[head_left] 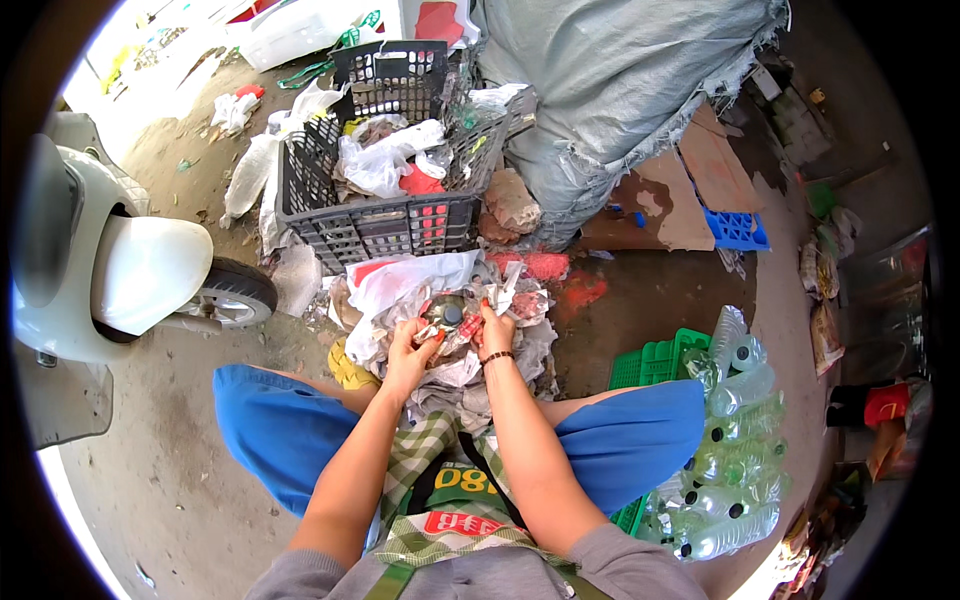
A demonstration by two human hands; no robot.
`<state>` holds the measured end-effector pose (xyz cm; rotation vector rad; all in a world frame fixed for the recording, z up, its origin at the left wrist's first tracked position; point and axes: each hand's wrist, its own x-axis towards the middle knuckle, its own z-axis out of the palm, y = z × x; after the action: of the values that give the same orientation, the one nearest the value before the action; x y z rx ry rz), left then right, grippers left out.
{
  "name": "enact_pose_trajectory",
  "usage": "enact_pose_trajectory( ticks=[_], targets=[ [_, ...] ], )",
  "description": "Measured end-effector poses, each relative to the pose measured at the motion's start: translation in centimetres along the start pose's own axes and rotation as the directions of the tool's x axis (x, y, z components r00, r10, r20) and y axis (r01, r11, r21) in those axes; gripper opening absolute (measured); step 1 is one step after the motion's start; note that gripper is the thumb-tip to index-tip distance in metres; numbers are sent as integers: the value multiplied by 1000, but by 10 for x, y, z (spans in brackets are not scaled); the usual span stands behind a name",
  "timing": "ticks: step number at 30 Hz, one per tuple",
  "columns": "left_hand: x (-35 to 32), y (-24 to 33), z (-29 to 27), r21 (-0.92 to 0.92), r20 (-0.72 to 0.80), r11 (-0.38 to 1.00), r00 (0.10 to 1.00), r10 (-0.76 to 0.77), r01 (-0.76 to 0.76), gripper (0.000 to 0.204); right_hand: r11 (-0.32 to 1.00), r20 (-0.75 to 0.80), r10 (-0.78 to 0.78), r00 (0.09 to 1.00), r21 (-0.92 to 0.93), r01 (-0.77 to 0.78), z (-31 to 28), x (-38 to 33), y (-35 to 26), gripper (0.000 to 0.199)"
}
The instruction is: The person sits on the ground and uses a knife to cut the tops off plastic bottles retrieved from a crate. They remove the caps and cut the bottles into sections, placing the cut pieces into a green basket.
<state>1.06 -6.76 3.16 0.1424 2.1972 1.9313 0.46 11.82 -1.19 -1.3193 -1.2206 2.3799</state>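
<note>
In front of my knees sits a heap of crumpled plastic bags and scraps [440, 275]. My left hand [407, 357] and my right hand [494, 333], which has a dark bracelet at the wrist, are over the near part of this heap. Between them is a crumpled red-and-silver plastic wrapper [463, 342], its two sides pinched in my curled fingers. A dark, round thing with a grey cap [452, 314] shows in the middle, just beyond the wrapper. Whether either hand touches it, I cannot tell. Some fingertips are hidden among the plastic.
Beyond the heap stands a black crate [385, 225] of bags and scraps. A big grey woven sack [590, 90] is behind it to the right. Clear plastic bottles [735, 460] lie by a green crate [650, 362] at my right. A scooter [150, 260] stands left.
</note>
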Motion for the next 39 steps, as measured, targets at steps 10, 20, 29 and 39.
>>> enact_pose_trajectory(
  ticks=[10,20,29,39],
  targets=[
    [6,-8,-21,-309,-54,905,944,-324,293,13,754,-17,5,1000,-657,-15,-74,38,4,27],
    [3,-20,1,-115,-21,972,978,-208,204,9,181,612,-569,549,-558,810,54,-75,-93,36],
    [-15,-147,-17,687,199,720,979,-53,-100,40,-241,791,-339,510,-597,765,62,-39,-55,44],
    [-4,-57,18,297,99,938,983,154,-177,104,-97,710,-429,557,-650,754,52,-69,-59,38]
  ],
)
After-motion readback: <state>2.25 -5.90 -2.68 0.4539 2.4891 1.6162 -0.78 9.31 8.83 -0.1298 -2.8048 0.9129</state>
